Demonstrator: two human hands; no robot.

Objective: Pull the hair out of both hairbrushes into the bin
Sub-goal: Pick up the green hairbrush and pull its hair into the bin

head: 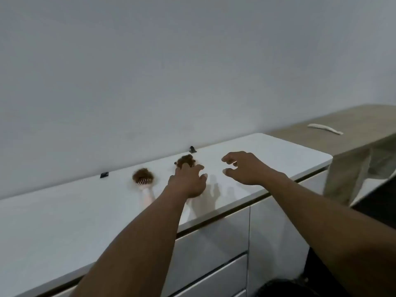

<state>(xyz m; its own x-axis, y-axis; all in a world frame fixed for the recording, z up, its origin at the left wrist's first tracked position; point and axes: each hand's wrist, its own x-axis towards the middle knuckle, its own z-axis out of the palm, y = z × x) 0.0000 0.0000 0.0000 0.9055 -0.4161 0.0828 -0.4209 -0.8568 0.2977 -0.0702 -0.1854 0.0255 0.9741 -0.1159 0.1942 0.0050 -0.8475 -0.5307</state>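
Observation:
Two hairbrushes lie on a white dresser top (64,211), both matted with brown hair. The left hairbrush (143,179) has a pale pink handle pointing toward me and is fully in view. The right hairbrush (186,160) shows only its hair-covered head; my left hand (188,181) hovers over it, fingers curled and spread, hiding its handle. I cannot tell whether the fingers touch it. My right hand (242,168) is held open above the dresser top, to the right of both brushes, holding nothing. No bin is in view.
Two small black clips (104,174) (192,149) sit by the wall behind the brushes. White drawers (214,243) run below the dresser edge. A lower wooden table (353,133) at the right carries a white comb-like object (324,128). A dark shape (278,288) shows at the bottom edge.

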